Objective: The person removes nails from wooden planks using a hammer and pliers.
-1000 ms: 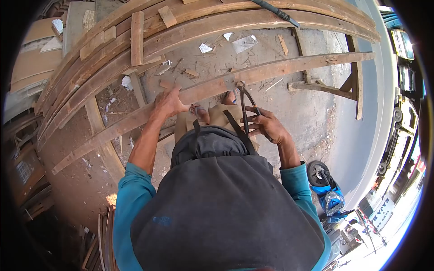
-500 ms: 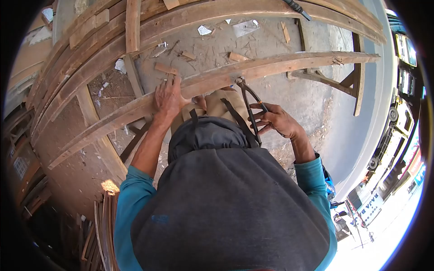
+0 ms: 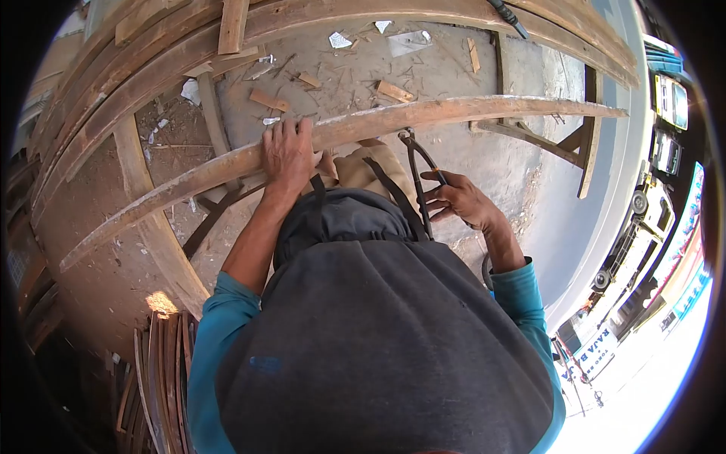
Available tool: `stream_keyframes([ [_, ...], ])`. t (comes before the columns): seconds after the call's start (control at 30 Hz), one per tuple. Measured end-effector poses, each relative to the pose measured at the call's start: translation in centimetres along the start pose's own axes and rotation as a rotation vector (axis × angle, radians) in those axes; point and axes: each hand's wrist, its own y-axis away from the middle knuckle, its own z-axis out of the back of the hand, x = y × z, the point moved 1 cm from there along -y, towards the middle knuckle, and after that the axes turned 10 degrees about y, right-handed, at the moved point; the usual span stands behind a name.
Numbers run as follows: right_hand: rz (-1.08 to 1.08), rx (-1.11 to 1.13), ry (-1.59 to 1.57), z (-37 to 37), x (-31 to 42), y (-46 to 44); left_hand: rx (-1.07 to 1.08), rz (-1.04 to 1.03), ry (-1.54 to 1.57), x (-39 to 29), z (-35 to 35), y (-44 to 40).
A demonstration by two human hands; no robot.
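Observation:
A long wooden beam (image 3: 363, 125) runs across in front of me, one end at the lower left and the other at the right. My left hand (image 3: 288, 155) is wrapped over it left of the middle. In my right hand (image 3: 461, 201) are the handles of dark long-handled pincers (image 3: 418, 174), spread a little apart. Their jaws point up and sit at the beam's near edge; whether they touch it I cannot tell.
Several curved beams (image 3: 302, 21) lie beyond, with a dark-handled tool (image 3: 508, 17) on them. Wood scraps (image 3: 395, 92) and paper bits litter the ground. A wooden support (image 3: 591, 144) stands at right, stacked strips (image 3: 162, 378) at lower left, vehicles (image 3: 626, 234) far right.
The beam has rolled in my left hand, showing a different side. The pincers' jaws were against its face and are now at its near edge. The view has shifted somewhat.

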Motion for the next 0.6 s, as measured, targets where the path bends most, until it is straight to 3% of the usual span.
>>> stream_keyframes([
  [0.3, 0.035, -0.064, 0.036, -0.5, -2.2, -1.1, -0.056, -0.022, -0.005, 0.4, -0.3, 0.5],
  [0.4, 0.049, -0.045, -0.106, -1.5, -3.1, -1.6, -0.078, -0.042, 0.033, 1.0, -0.6, 0.6],
  [0.5, 0.023, 0.025, -0.501, -3.7, -4.3, -2.2, 0.007, -0.137, 0.064, 2.1, -0.7, 0.6],
  [0.6, 0.033, 0.058, -0.555, -4.4, -5.2, -3.2, 0.032, -0.145, 0.122, 2.2, -0.5, 0.4],
])
